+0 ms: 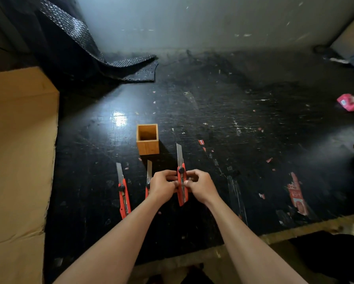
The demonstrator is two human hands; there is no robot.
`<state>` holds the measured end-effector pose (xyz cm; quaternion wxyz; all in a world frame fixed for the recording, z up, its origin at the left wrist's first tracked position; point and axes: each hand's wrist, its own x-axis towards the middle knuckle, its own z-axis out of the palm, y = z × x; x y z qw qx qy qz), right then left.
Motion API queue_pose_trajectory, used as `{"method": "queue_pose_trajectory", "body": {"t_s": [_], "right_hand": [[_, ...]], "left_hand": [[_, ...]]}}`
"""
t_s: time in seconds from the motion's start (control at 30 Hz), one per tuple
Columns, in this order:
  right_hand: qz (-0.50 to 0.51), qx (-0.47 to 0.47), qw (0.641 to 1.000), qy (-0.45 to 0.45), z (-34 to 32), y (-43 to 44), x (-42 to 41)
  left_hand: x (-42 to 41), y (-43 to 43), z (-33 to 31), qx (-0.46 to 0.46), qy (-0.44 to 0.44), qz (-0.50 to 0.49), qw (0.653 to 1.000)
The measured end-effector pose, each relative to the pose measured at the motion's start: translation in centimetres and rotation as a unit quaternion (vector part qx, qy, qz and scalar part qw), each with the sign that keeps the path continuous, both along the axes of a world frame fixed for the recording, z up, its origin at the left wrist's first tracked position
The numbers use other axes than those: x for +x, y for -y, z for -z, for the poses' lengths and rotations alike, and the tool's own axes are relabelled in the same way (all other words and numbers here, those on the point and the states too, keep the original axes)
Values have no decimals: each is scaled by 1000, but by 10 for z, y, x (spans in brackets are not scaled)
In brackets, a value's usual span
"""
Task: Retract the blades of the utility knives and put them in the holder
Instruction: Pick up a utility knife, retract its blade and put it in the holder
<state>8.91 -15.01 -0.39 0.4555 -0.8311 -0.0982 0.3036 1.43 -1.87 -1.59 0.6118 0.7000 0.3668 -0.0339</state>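
Three red utility knives with blades extended are on or above the black table. My left hand [164, 185] and my right hand [200, 186] both grip the right knife [181, 193], held upright with its blade pointing away. The middle knife [149, 177] lies on the table, partly hidden behind my left hand. The left knife [123, 193] lies flat further left. A small square wooden holder [147, 147], open at the top and with nothing visible inside, stands just beyond the knives.
A large cardboard box [18, 156] fills the left side. Black bubble-wrap sheeting [118, 66] lies at the back left. A pink object [348, 102] sits far right. Paper scraps and a red label [297, 193] dot the black table [243, 119].
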Motion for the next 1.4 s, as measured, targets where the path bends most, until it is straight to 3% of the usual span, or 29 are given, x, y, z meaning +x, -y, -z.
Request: {"method": "queue_pose_trajectory", "body": {"t_s": [0.43, 0.63, 1.0, 1.4], "right_hand": [[-41, 178, 982, 40, -112, -65, 17], [-90, 246, 962, 81, -171, -95, 22], [-94, 213, 927, 294, -246, -137, 26], [-112, 214, 925, 295, -245, -129, 18]], "left_hand": [[-1, -74, -124, -56, 152, -22, 987], [-10, -104, -188, -42, 223, -35, 973], [-14, -116, -259, 9, 301, -37, 953], [-10, -121, -267, -50, 311, -62, 947]]}}
